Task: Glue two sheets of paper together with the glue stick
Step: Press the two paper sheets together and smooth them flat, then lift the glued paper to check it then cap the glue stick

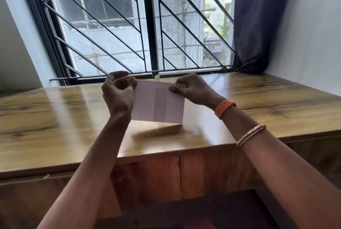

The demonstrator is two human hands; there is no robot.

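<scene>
Paper (158, 102), white with faint lines showing through, is held upright above the wooden table (258, 96), its lower edge lifted clear of the surface and a shadow cast beneath it. Its upper left corner is pinched by the left hand (118, 92), and its upper right edge is pinched by the right hand (191, 88). Whether one sheet or two is held cannot be told. An orange band (225, 108) and thin bangles (251, 134) are worn on the right arm. A barred window (147, 25) and dark curtain (256, 22) are seen at the far side.
</scene>
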